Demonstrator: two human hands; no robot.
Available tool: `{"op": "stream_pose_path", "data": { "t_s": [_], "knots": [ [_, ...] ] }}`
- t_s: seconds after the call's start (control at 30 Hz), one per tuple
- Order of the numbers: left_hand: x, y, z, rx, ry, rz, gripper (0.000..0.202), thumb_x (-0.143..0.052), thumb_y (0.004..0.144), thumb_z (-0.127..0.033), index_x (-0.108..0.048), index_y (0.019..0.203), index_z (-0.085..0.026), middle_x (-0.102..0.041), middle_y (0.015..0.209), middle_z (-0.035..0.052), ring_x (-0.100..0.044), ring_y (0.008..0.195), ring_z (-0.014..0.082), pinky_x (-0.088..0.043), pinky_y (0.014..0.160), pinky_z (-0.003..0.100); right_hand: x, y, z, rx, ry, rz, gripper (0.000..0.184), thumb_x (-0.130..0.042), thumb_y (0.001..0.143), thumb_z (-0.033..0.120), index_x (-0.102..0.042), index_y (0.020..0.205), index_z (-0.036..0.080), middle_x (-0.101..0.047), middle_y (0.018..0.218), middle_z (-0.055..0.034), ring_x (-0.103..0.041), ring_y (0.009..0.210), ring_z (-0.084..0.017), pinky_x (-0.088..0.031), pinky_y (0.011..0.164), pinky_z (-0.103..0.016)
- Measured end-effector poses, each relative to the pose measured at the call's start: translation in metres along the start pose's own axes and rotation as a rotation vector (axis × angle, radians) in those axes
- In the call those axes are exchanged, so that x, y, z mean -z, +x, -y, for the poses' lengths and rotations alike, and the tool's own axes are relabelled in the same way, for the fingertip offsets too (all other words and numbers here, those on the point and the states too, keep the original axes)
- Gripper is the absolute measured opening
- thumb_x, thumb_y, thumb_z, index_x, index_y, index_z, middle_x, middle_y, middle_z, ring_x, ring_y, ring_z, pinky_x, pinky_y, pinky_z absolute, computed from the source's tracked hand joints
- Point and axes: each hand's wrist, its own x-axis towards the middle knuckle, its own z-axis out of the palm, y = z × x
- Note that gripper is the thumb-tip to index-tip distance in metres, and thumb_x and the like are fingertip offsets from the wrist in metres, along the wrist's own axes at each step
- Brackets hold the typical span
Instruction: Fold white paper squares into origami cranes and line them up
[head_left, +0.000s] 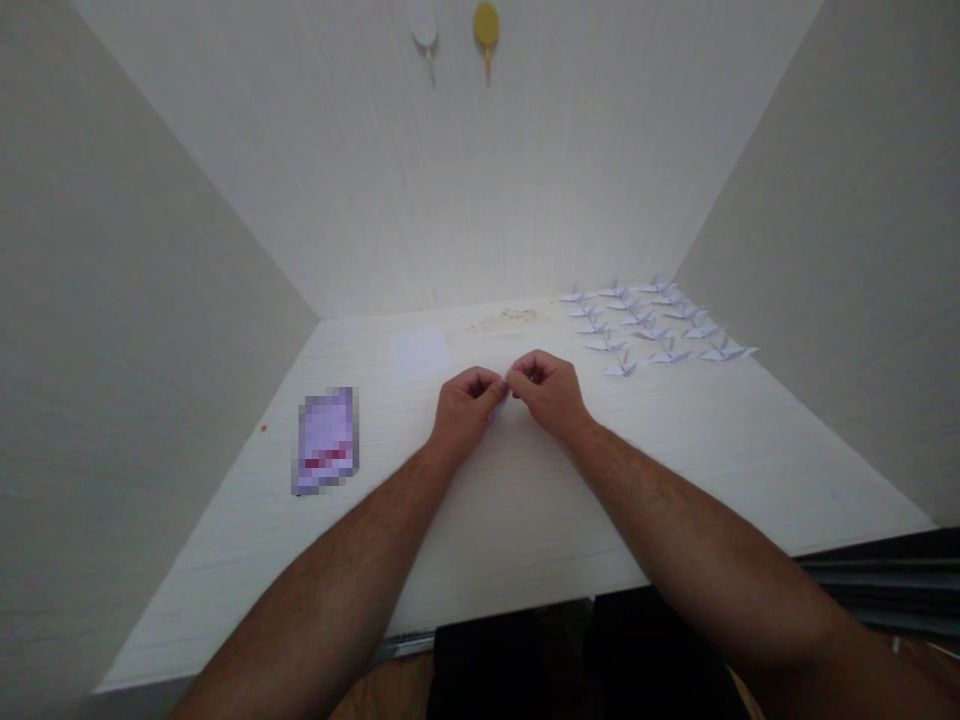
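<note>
Pale, streaky panels with a faint wood grain form the left wall (135,330), right wall (847,270) and far wall (480,180) around a flat whitish wood-grained surface (720,450). Over its middle, nearer the far edge than the near one, are two bare hands: the left hand (469,408) and the right hand (549,392), fingers curled, thumbs and forefingers pinched almost tip to tip on a small, pale piece of thin paper (494,411), mostly hidden by the fingers. Sharp-winged cranes of folded white paper (652,333) stand in rows at the far right corner. Toward the left edge lies a purple, roughly rectangular packet (326,430) with a red band, its details pixelated. A flat, smooth white square of paper (421,355) lies near the far edge, left of centre; right of it spreads a patchy brownish stain (514,317). High on the far wall are a round yellow hook (487,25) and a round white hook (424,27). A tiny orange speck (263,428) sits by the left edge.
</note>
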Motion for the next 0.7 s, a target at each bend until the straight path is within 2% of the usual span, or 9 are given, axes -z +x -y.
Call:
{"op": "stream_pose_path", "data": {
  "t_s": [0.1,0.37,0.53,0.7],
  "knots": [
    [0.0005,0.0003,-0.0001,-0.009,-0.003,0.004,0.024,-0.076,0.072,-0.037,-0.065,0.07,-0.016,-0.061,0.065,-0.0008,-0.048,0.058,0.0089,-0.037,0.055,0.023,0.0004,-0.0003,0.0011,0.002,-0.025,0.023,0.01,-0.065,0.071,0.027,-0.063,0.066,0.018,-0.062,0.06,0.0017,-0.053,0.056,-0.011,-0.041,0.055,-0.026],
    [0.0005,0.0007,-0.0049,-0.03,0.105,0.007,0.026,-0.075,0.073,-0.039,-0.065,0.07,-0.016,-0.06,0.063,-0.0008,-0.049,0.058,0.0093,-0.039,0.057,0.023,0.0004,-0.0026,0.0051,0.009,-0.076,-0.021,0.012,-0.064,0.072,0.026,-0.061,0.062,0.019,-0.06,0.056,0.003,-0.05,0.054,-0.011,-0.04,0.055,-0.026],
    [0.0003,0.0005,-0.0044,0.038,0.089,0.021,0.034,-0.077,0.069,-0.048,-0.065,0.072,-0.016,-0.059,0.062,-0.0012,-0.046,0.055,0.0088,-0.035,0.052,0.023,0.0026,0.0006,0.0019,-0.015,-0.058,-0.013,0.011,-0.065,0.071,0.026,-0.062,0.063,0.019,-0.061,0.057,0.0024,-0.052,0.055,-0.011,-0.042,0.056,-0.026],
    [0.0023,0.0012,-0.0029,0.069,0.104,0.075,0.034,-0.08,0.066,-0.046,-0.065,0.07,-0.016,-0.059,0.06,-0.0014,-0.045,0.052,0.0081,-0.033,0.051,0.023,0.0052,0.003,0.0029,-0.034,-0.032,-0.009,0.012,-0.066,0.07,0.025,-0.06,0.06,0.019,-0.06,0.055,0.0027,-0.051,0.052,-0.011,-0.04,0.052,-0.025]
  ]
}}
